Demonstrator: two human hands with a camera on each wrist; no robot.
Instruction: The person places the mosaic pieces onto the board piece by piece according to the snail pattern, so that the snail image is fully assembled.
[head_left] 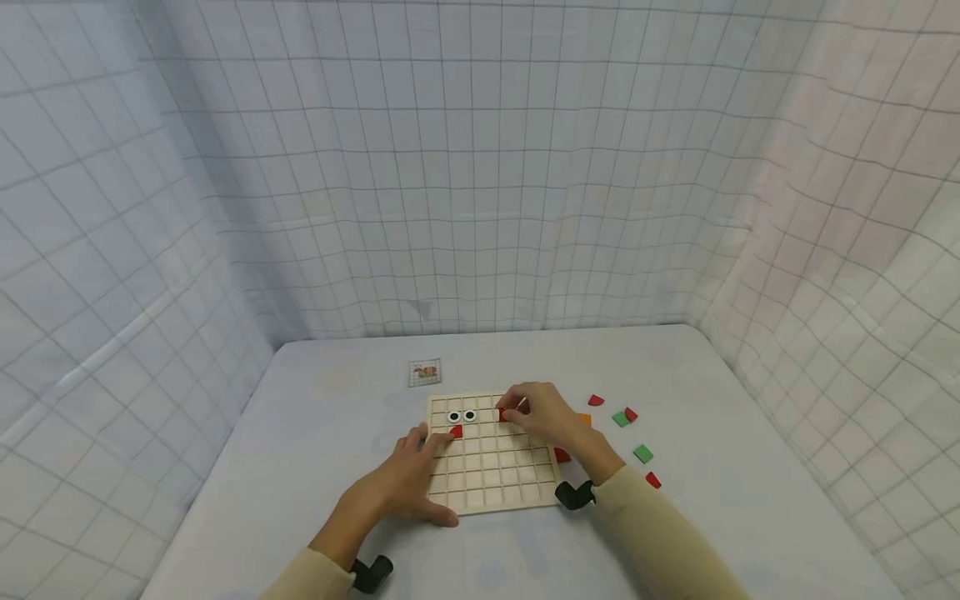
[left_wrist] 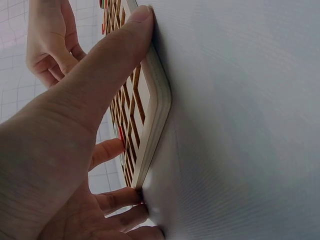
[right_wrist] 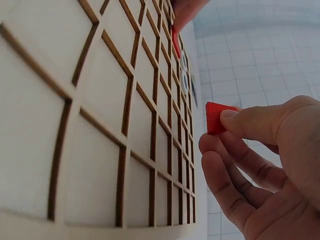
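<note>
A wooden grid board (head_left: 491, 479) lies on the white table, divided into square cells by raised strips. My right hand (head_left: 542, 408) pinches a red tile (right_wrist: 214, 118) between thumb and fingers, just above the board's far right part. My left hand (head_left: 408, 477) rests at the board's left side. Its thumb lies on the near edge, its index fingertip touches a red piece (head_left: 457, 432) in a cell, and the other fingers lie along the left edge. Two round eye tiles (head_left: 469, 416) sit side by side in far-row cells.
Right of the board lie loose red pieces (head_left: 596, 400), green tiles (head_left: 642, 453) and an orange piece (head_left: 584, 419) partly behind my right wrist. A small picture card (head_left: 425, 372) lies beyond the board's far left corner. Grid-patterned curtains (head_left: 450, 167) surround the table.
</note>
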